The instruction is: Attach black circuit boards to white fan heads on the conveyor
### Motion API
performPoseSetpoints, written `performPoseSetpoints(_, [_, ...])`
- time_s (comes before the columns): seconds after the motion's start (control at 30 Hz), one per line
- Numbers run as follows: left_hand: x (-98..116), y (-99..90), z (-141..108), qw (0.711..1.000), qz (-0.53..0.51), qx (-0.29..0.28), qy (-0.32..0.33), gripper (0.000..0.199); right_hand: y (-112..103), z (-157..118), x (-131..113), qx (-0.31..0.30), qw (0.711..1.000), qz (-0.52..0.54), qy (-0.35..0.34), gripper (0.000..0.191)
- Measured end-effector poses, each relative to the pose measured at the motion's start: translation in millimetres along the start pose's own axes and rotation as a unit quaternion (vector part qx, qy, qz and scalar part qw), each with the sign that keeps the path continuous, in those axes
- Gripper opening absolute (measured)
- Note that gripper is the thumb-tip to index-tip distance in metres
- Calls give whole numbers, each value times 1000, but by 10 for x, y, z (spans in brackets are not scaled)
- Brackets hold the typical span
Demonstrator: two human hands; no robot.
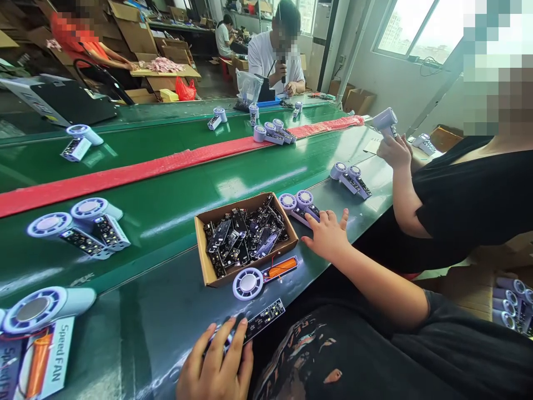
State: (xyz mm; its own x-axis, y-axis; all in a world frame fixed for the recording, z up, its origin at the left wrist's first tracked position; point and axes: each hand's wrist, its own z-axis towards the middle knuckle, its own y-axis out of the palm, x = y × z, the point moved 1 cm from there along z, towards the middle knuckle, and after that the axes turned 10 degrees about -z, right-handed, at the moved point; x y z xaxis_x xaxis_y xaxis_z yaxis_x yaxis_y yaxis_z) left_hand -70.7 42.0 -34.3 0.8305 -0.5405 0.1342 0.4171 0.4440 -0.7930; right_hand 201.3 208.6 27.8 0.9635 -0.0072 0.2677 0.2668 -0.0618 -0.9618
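My left hand (216, 364) is at the table's front edge, its fingers curled over the head of a handheld fan. A black circuit board (266, 318) extends from under those fingers to the right; most of the fan head is hidden. My right hand (328, 236) has its fingers spread, the fingertips at the boards of two lilac fans (297, 206). Between my hands lies another fan (249, 283) with its orange battery (282, 268) and thin wires exposed. Just behind it stands a cardboard box (210, 280) heaped with loose circuit boards (241, 239).
More fans lie on the green conveyor belt (166, 194), which a red strip (125, 175) divides. At the near left is an opened fan (37, 311). On my right, a co-worker's hand (395, 151) holds a fan (385, 119). Another person (275, 55) sits across.
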Motion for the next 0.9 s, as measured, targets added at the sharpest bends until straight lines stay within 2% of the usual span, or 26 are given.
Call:
performPoseSetpoints(0.17, [5,-3,3,1000,-3,1,-2,36,40,-5,-25,1,1000,-2,1,68])
performPoseSetpoints(0.37, [-76,74,-154,1000,-1,-25,12,42,167,-32,-52,47,999,-19,1,66])
performPoseSetpoints(0.47, [-101,94,-204,999,-1,-34,12,43,181,-52,-56,45,999,-23,-2,68])
performPoseSetpoints(0.67, [-131,77,-219,998,-43,-37,0,42,11,-54,27,2,1000,-5,9,82])
performPoseSetpoints(0.77, [-139,73,-209,997,-71,-43,1,40,-83,38,133,-3,999,10,35,82])
performPoseSetpoints(0.9, [-94,63,-135,999,-45,-16,-12,37,-83,211,229,-25,996,47,67,89])
